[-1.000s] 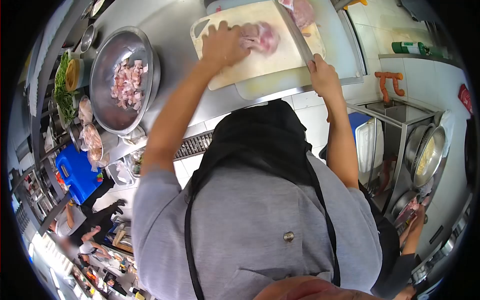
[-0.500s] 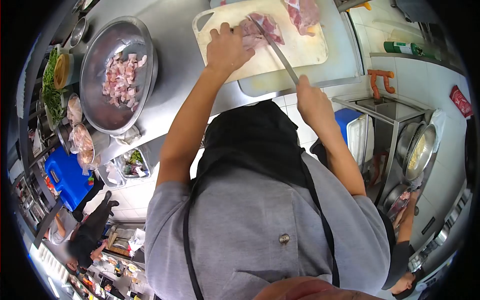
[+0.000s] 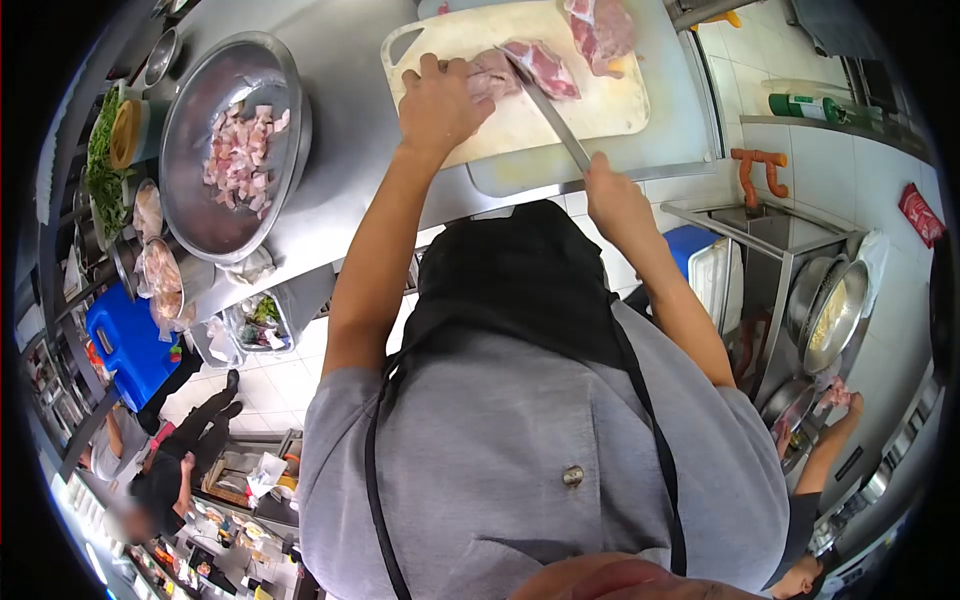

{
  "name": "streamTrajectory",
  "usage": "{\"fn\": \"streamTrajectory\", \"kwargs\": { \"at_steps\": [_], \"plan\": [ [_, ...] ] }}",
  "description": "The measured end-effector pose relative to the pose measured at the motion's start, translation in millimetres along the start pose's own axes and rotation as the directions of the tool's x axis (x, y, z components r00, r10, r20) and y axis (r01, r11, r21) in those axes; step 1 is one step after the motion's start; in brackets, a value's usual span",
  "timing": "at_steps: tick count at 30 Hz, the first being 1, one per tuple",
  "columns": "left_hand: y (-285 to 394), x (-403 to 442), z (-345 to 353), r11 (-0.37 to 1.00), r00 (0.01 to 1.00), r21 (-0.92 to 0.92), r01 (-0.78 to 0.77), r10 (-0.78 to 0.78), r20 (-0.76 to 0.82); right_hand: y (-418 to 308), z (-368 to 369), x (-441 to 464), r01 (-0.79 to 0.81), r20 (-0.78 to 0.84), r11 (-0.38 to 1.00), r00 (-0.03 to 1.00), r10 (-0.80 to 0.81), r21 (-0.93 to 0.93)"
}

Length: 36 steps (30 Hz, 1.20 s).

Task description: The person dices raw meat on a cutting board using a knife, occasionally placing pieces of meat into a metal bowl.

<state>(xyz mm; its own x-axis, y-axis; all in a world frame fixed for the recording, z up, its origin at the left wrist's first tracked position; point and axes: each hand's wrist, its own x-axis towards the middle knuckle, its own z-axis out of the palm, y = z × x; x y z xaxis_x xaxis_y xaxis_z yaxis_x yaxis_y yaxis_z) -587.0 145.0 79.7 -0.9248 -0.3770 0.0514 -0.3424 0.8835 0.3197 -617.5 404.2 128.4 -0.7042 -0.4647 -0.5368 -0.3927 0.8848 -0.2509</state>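
Observation:
On a pale cutting board, my left hand presses its fingers on the left part of a piece of raw meat. My right hand grips the handle of a long knife. The blade slants across the meat, between the part under my fingers and a redder part on its right. Another raw piece lies at the board's upper right. Left of the board, a large metal bowl holds cubed raw meat.
Greens and bagged meat stand beyond the bowl. A blue container is at the left. At the lower right a co-worker's arm reaches over a metal bowl. Other people stand at the lower left.
The knife came down from above the board's right side onto the meat. The redder part now lies apart, further right. My left hand has shifted slightly. The co-worker's hand has lifted meat beside the bowl.

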Motion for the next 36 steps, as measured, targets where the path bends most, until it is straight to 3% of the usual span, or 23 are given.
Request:
{"fn": "streamTrajectory", "kwargs": {
  "at_steps": [3, 5, 8, 10, 11, 14, 16, 19, 23, 26, 28, 29, 31, 32, 36],
  "plan": [
    [-6.2, 0.7, -7.6, 0.999, 0.999, -0.019, -0.027, 0.028, 0.045, -0.9, -8.2, 11.1, 0.054, -0.041, 0.998, 0.998, -0.054, 0.010],
    [-10.3, -4.3, -10.9, 0.997, 0.992, -0.018, -0.076, 0.078, 0.100, -8.8, -7.8, 49.0, 0.166, -0.160, 0.986, 0.974, -0.162, 0.012],
    [-15.6, -15.2, -21.5, 0.995, 0.986, -0.068, -0.079, 0.088, 0.140, -26.5, -24.9, 74.3, 0.182, -0.177, 0.983, 0.968, -0.178, 0.005],
    [-19.4, -27.2, -24.9, 0.970, 0.989, -0.241, 0.040, -0.073, -0.131, -19.3, -16.8, 76.5, 0.121, -0.231, 0.991, 0.967, -0.107, 0.049],
    [-16.8, -36.4, -23.8, 0.970, 0.988, -0.236, 0.053, -0.086, -0.131, -13.8, -13.2, 75.6, 0.050, -0.270, 0.995, 0.962, -0.025, 0.084],
    [-1.1, -62.6, -12.7, 0.950, 0.993, -0.304, 0.064, -0.092, -0.078, -9.2, -16.7, 70.5, 0.046, -0.279, 0.993, 0.960, -0.012, 0.113],
    [6.4, -70.4, -3.9, 0.984, 0.950, -0.137, -0.111, 0.065, -0.306, -7.0, -18.2, 73.1, 0.057, -0.264, 0.991, 0.964, -0.024, 0.118],
    [11.4, -84.9, 0.9, 0.936, 0.961, -0.271, -0.226, 0.169, -0.220, 1.5, -21.1, 76.4, 0.064, -0.245, 0.991, 0.969, -0.033, 0.120],
    [16.1, -43.5, -29.4, 0.921, 0.937, -0.369, -0.122, -0.016, -0.348, 15.5, -19.3, 94.6, 0.074, -0.201, 0.984, 0.979, -0.041, 0.160],
    [25.7, -1.6, -57.8, 0.943, 0.898, -0.289, -0.164, 0.022, -0.439, 24.4, -15.0, 103.9, 0.120, -0.235, 0.979, 0.969, -0.080, 0.164],
    [39.4, 22.5, -83.8, 0.893, 0.802, -0.205, -0.400, 0.232, -0.551, 14.6, -33.2, 91.7, 0.070, -0.149, 0.966, 0.988, -0.033, 0.250],
    [44.8, 32.2, -98.6, 0.894, 0.798, -0.205, -0.399, 0.228, -0.558, 10.4, -40.7, 86.4, 0.010, -0.056, 0.941, 0.998, 0.009, 0.338],
    [53.0, 47.7, -121.1, 0.867, 0.781, -0.078, -0.493, 0.402, -0.478, 12.8, -42.0, 85.8, 0.010, -0.046, 0.919, 0.999, 0.009, 0.393],
    [52.6, 55.7, -121.8, 0.827, 0.771, -0.185, -0.531, 0.381, -0.511, 14.2, -42.8, 85.5, 0.002, -0.028, 0.891, 1.000, 0.012, 0.454],
    [27.1, 27.1, -85.0, 0.858, 0.775, -0.127, -0.497, 0.374, -0.509, 21.1, -45.2, 81.6, 0.023, -0.070, 0.856, 0.997, 0.016, 0.516]
  ]
}}
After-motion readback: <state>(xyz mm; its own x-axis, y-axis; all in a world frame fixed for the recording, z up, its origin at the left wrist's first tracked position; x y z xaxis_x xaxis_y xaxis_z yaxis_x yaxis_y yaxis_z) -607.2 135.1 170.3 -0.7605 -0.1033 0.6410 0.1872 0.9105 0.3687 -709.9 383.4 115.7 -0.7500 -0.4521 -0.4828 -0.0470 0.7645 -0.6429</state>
